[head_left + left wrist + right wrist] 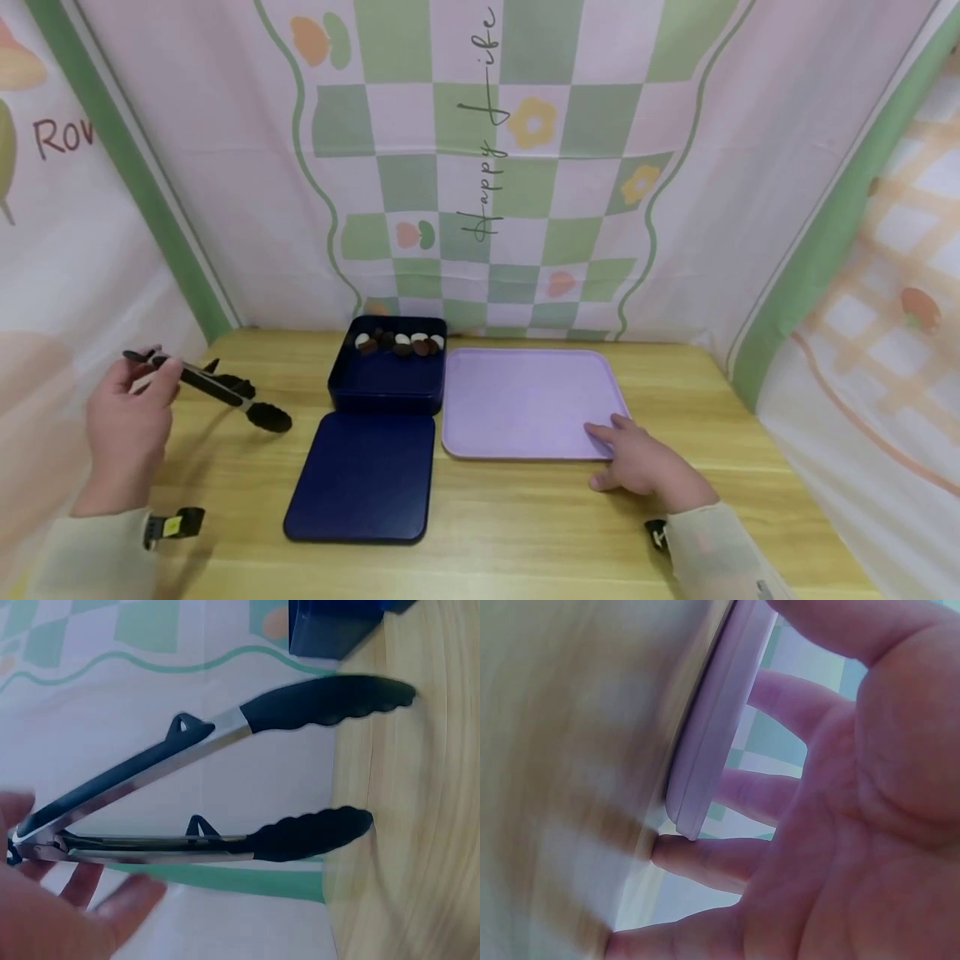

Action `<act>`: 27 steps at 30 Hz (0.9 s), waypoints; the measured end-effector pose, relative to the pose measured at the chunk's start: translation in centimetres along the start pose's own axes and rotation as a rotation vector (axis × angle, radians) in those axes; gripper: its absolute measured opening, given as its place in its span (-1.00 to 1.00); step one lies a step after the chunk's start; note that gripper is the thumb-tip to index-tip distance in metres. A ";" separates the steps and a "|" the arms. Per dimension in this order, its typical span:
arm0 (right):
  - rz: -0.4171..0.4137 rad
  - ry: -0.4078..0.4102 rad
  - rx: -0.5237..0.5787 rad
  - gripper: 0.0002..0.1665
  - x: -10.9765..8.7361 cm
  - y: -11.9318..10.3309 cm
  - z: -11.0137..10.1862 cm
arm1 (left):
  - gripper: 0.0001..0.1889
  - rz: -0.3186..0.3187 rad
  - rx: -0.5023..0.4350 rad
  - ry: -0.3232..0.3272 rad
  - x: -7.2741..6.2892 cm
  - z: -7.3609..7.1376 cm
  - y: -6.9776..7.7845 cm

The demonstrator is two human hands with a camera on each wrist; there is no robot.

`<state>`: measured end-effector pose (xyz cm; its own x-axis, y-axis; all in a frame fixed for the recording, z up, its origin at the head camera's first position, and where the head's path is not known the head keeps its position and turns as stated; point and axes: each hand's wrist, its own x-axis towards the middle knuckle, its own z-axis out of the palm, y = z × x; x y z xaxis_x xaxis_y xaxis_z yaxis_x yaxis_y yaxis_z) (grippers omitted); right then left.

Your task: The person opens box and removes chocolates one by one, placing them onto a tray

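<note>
Black-and-silver tongs [180,761] hang at the left with their two arms spread, scalloped black tips pointing down to the table. My left hand [129,417] pinches them at the hinge end. Over on the right, a lilac tray [525,404] lies flat, and my right hand [643,458] is at its near right corner with fingers spread. In the right wrist view, two fingers [780,701] reach over the tray's rim while others come down by the table.
Beside the tray stands a dark blue box [386,379] with several brown, black and white pieces [405,343] along its back. Its matching flat lid [363,479] lies in front on the wooden table [525,525]. A patterned cloth [495,167] hangs behind.
</note>
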<state>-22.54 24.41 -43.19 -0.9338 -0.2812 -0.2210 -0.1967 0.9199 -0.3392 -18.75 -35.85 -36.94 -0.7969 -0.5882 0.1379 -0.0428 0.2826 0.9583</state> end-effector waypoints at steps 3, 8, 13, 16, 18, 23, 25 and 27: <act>-0.005 0.004 -0.001 0.00 0.0 0.0 0.0 | -0.27 0.076 0.070 -0.161 0.1 0.0 -0.5; -0.018 0.016 0.000 -0.01 -0.1 -0.1 0.0 | -0.05 0.171 0.165 -0.300 0.4 0.3 -1.5; -0.016 0.017 0.007 -0.01 -0.3 -0.2 0.0 | -0.06 0.214 0.159 -0.256 0.8 0.6 -2.2; -0.013 0.016 0.009 -0.01 -0.3 -0.3 0.0 | -0.10 0.189 0.164 -0.185 1.0 0.8 -2.4; -0.012 0.016 0.007 -0.01 -0.3 -0.3 0.0 | -0.15 0.143 0.164 -0.122 1.0 0.9 -2.4; -0.017 0.018 0.003 -0.01 -0.2 -0.2 0.1 | -0.28 0.023 0.084 -0.007 1.1 1.1 -1.9; -0.018 0.018 0.001 -0.01 -0.1 -0.2 0.1 | -0.38 -0.003 0.015 0.008 1.2 1.1 -1.9; -0.017 0.019 -0.001 -0.01 -0.1 -0.1 0.1 | -0.47 -0.027 -0.077 0.026 1.4 1.2 -1.7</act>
<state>-22.39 24.30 -43.22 -0.9360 -0.2912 -0.1976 -0.2127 0.9155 -0.3415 -20.47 -36.28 -38.70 -0.7804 -0.6143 0.1172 -0.0170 0.2082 0.9779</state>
